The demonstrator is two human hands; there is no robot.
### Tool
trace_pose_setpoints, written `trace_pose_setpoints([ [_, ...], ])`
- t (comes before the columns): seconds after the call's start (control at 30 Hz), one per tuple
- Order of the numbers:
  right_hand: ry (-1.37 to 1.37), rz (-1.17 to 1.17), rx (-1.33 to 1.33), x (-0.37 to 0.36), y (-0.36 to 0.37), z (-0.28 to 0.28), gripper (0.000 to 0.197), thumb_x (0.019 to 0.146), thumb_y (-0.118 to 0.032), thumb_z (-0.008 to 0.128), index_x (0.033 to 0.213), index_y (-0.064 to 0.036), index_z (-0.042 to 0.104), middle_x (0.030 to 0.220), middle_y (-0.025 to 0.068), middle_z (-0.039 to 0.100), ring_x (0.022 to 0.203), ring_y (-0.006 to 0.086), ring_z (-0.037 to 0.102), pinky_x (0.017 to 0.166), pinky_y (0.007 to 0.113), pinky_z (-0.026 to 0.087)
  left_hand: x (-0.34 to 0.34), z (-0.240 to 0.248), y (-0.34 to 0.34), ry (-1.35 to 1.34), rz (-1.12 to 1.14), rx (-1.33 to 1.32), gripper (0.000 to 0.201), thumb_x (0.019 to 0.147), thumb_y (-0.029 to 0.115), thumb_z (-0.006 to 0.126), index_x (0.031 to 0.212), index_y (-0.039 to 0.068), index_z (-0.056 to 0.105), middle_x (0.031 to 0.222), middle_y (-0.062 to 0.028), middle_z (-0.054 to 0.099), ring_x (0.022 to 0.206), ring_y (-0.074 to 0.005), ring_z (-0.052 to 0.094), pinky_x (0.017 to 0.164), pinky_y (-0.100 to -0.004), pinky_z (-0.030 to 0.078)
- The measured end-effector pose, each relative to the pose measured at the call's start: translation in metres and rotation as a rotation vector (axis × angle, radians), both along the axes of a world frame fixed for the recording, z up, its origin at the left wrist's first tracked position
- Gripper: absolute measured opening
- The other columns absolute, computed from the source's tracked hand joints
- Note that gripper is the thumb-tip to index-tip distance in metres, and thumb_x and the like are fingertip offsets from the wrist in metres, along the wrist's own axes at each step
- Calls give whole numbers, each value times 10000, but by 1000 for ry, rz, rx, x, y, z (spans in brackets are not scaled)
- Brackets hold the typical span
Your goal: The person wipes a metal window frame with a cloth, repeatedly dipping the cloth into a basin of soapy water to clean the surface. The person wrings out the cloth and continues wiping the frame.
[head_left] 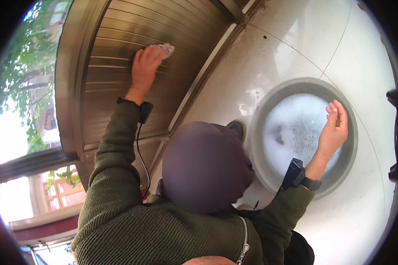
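Note:
My left hand (147,66) is raised to a brown slatted metal panel (115,84), its fingers closed over a small pale, pinkish cloth (166,49). The cloth presses against the slats, and part of it is hidden by the fingers. Over the right side of a round grey basin (257,150) hangs my right hand (334,132), empty, with its fingers stretched and slightly bent. White suds (296,126) cover the water in the basin, with a darker patch toward the middle.
Glossy pale floor tiles (296,35) surround the basin. A metal frame (203,81) edges the panel low down. Windows (24,101) with leaves outside are at the left. A shoe (237,128) and a rounded dark purple cloth shape (205,168) lie between my arms. Dark devices are strapped at both wrists.

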State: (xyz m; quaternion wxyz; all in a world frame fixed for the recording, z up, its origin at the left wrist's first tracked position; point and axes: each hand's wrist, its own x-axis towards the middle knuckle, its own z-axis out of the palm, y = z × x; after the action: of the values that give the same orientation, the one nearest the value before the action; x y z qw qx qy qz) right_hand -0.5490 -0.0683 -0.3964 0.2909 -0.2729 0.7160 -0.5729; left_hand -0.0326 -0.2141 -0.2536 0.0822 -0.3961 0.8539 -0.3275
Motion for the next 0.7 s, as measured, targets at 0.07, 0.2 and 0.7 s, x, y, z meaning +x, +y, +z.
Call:
trace_pose_setpoints([
  [0.07,-53,-21,-15,-1,1,0,242,998,-125,542,1164,-36,693,1075,98,722,977,181,698,867,308,521,-2,21,11,1,69,-32,425,812,48,607,1222,146,660,1291,-24,615,1272,-260,524,1028,-430,430],
  [0.2,-150,-91,-21,-10,13,6,252,990,-115,532,1160,-21,693,1075,108,725,983,191,703,863,317,537,-25,43,52,74,287,62,435,801,2,589,1202,151,671,1286,-11,613,1266,-255,529,1001,-411,452],
  [0.7,-504,-24,-182,5,7,32,282,983,-109,533,1181,52,652,1099,171,709,1008,239,702,897,336,545,-14,93,299,258,592,-99,432,807,-9,622,1205,149,677,1267,-50,622,1212,-299,550,994,-409,477],
])
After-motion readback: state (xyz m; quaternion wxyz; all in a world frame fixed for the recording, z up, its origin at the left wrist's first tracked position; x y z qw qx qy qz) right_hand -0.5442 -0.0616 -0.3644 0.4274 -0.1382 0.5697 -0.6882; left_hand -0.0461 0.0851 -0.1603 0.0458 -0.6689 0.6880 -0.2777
